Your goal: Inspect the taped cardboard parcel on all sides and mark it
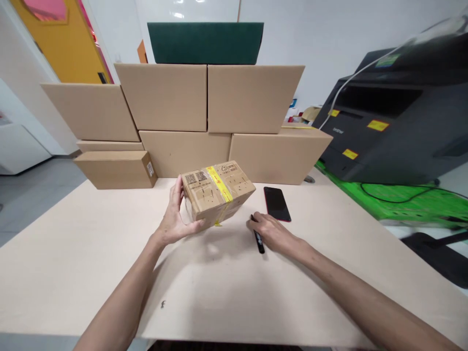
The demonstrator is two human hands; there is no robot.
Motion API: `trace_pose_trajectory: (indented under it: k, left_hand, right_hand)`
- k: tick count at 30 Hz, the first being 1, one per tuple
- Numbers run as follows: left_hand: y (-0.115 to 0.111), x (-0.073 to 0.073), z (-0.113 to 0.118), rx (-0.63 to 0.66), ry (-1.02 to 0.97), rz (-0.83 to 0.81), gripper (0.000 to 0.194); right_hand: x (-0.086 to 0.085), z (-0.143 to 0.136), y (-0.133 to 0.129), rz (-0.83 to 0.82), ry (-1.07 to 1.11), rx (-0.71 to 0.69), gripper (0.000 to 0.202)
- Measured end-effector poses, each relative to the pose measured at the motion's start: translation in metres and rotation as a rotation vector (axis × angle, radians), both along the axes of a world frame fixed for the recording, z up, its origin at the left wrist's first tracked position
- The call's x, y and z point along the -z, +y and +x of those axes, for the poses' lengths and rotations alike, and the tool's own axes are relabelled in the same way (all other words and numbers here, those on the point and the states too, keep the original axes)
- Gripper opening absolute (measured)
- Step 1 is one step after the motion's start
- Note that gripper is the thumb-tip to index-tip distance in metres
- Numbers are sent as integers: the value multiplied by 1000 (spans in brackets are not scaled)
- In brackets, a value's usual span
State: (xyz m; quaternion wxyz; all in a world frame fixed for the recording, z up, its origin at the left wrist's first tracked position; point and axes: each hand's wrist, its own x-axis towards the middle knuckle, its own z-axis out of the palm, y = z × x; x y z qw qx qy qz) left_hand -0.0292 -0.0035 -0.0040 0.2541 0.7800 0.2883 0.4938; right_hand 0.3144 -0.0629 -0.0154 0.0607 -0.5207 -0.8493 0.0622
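A small cardboard box [239, 183] with a yellow tape strip and black printed codes is tilted above the table. My left hand [175, 219] grips its left end, thumb along the lower front edge and fingers on the far side. To the right, my right hand [268, 229] is low at the tabletop, its fingers closed around the upper end of a black marker [259, 241] with pale print. Just beyond that hand lies a phone [277, 204] with a dark screen and a red edge.
Large cardboard boxes [188, 151] form a wall along the table's [91, 253] far side, with a dark green box [204, 43] on top. A low brown box [117, 170] stands at the back left. At right, a dark printer [365, 117] rests over a green surface [369, 195].
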Motion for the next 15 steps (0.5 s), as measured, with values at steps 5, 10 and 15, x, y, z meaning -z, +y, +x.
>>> trace_pose_trajectory:
  k: [5,10,15]
  left_hand:
    - [-1,-1,0,24,-10,-18,142]
    - [-1,-2,1,24,1,-4,144]
    - [-2,-2,3,23,-9,10,144]
  right_hand:
    - [2,7,5,-58,35,161,35]
    - [-2,40,27,-8,59,625,53]
    - [-2,63,51,-116,98,892,89]
